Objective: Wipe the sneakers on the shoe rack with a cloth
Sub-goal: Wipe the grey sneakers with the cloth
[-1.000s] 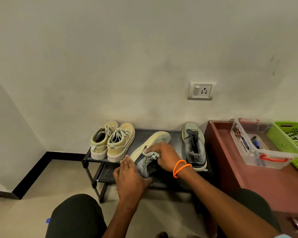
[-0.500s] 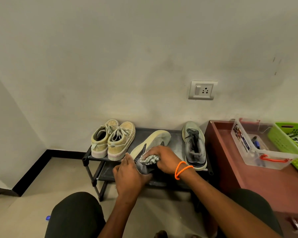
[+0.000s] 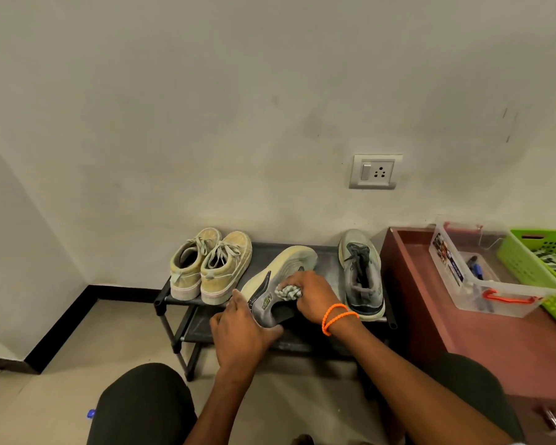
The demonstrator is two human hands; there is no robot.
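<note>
Sneaker [image 3: 278,277] tipped on side, toe twd wall, heel in left hand [image 3: 241,332].

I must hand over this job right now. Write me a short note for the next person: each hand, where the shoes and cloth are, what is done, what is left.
Left hand: holds the heel end of the grey sneaker, tipped on its side on the shoe rack, sole toward the left.
Right hand: grips the bunched cloth and presses it on that sneaker's upper.
Other grey sneaker: upright on the right of the rack's top shelf.
Beige pair: upright on the left.
Done: wiping of the tipped sneaker is under way.
Left: finish it, set it upright; which of the others are already wiped cannot be told.
</note>
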